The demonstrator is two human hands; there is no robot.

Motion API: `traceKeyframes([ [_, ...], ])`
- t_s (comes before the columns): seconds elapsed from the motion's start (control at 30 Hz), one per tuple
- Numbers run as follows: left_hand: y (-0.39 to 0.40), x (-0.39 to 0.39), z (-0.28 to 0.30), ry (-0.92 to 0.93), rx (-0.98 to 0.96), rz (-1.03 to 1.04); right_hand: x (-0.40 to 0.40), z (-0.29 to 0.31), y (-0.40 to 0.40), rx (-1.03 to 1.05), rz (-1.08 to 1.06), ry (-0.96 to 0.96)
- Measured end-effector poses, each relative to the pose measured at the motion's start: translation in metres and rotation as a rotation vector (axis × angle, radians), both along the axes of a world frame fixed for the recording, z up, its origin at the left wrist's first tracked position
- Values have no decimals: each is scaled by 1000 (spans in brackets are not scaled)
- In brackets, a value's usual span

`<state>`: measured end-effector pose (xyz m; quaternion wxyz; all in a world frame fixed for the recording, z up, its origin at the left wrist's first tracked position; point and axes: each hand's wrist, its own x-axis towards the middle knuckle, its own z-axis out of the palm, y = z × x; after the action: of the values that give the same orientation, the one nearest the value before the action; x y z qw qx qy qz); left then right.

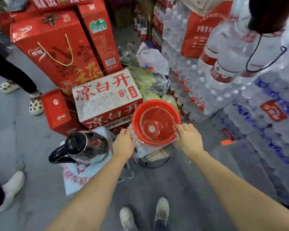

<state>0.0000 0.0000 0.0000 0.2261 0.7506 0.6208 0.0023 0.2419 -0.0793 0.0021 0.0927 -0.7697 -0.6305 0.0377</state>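
A red plastic basin stands on a low stool draped in clear plastic, just ahead of my feet. Inside it lies a clear bowl with a white spot at its bottom. My left hand is against the basin's left outer wall, its fingers curled round the rim there. At the basin's right side, my right hand pinches the clear bowl's near right rim with thumb and fingers. Both fingertips are partly hidden behind the rims.
A steel electric kettle with a black handle sits left of the basin on a printed bag. Red gift boxes and a white carton stand behind. Shrink-wrapped water bottle packs are stacked on the right. Other people's feet are at the left.
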Motion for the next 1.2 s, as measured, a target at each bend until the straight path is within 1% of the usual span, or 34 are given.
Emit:
traceKeyframes([
  [0.1,10,13,-14,-46,-33,101,8,-17,13,-61,0,9],
  [0.2,15,24,-33,-78,-60,122,17,-34,21,-124,-19,29],
  [0.33,17,33,-42,-174,-50,169,22,-40,30,-302,-59,64],
  [0.4,17,32,-44,-183,-54,184,20,-40,30,-320,-91,81],
  [0.47,17,29,-47,-206,-75,180,17,-42,22,-305,-106,141],
  [0.57,15,27,-47,-273,-72,190,5,-49,6,-364,-191,392],
  [0.63,12,27,-47,-313,-67,200,-5,-53,-1,-381,-276,693],
  [0.7,11,26,-48,-333,-69,210,-12,-55,-4,-306,-323,1045],
  [0.73,12,25,-49,-339,-68,215,-14,-59,-6,-252,-339,1154],
  [0.87,10,28,-53,-352,-60,249,-48,-65,-11,-89,-490,1334],
  [0.97,9,30,-59,-346,-26,279,-89,-78,-10,-57,-666,1391],
  [1.0,10,30,-63,-339,-15,284,-101,-77,-6,-51,-732,1443],
  [1.1,11,33,-67,-324,2,300,-118,-81,12,18,-900,1690],
  [1.2,7,39,-69,-288,19,341,-124,-82,28,88,-1022,1860],
])
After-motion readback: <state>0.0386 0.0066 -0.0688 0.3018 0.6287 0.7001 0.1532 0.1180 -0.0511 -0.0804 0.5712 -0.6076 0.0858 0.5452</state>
